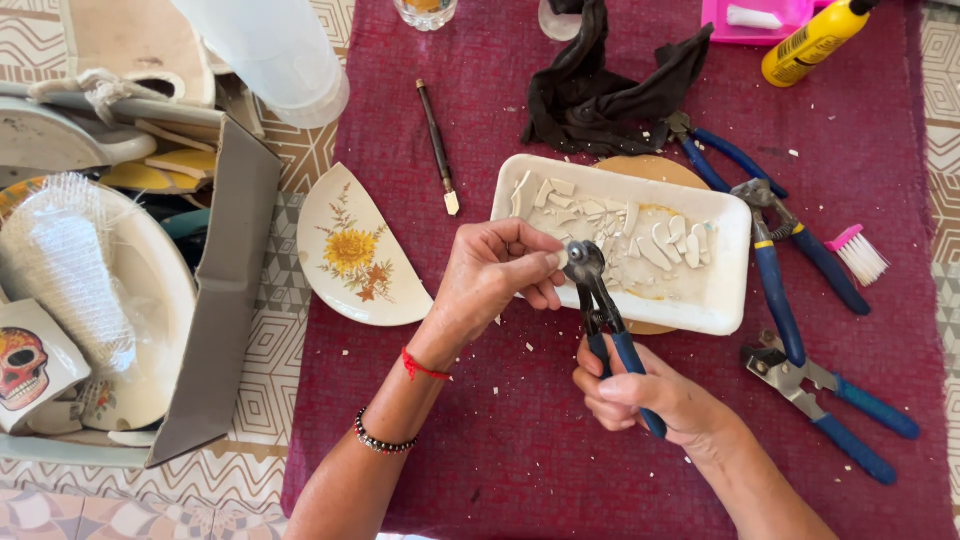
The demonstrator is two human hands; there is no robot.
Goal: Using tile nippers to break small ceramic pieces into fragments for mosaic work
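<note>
My right hand grips the blue handles of wheeled tile nippers, whose jaws point up toward the tray. My left hand pinches a small white ceramic piece at the nipper wheels. Just behind them a white rectangular tray holds several cut pale ceramic bits. A broken plate piece with a yellow flower lies left of my left hand on the dark red cloth.
More blue-handled pliers lie right of the tray, with a small pink brush. A black rag, a glass-cutter pen and a yellow bottle lie behind. A cardboard box of crockery stands left.
</note>
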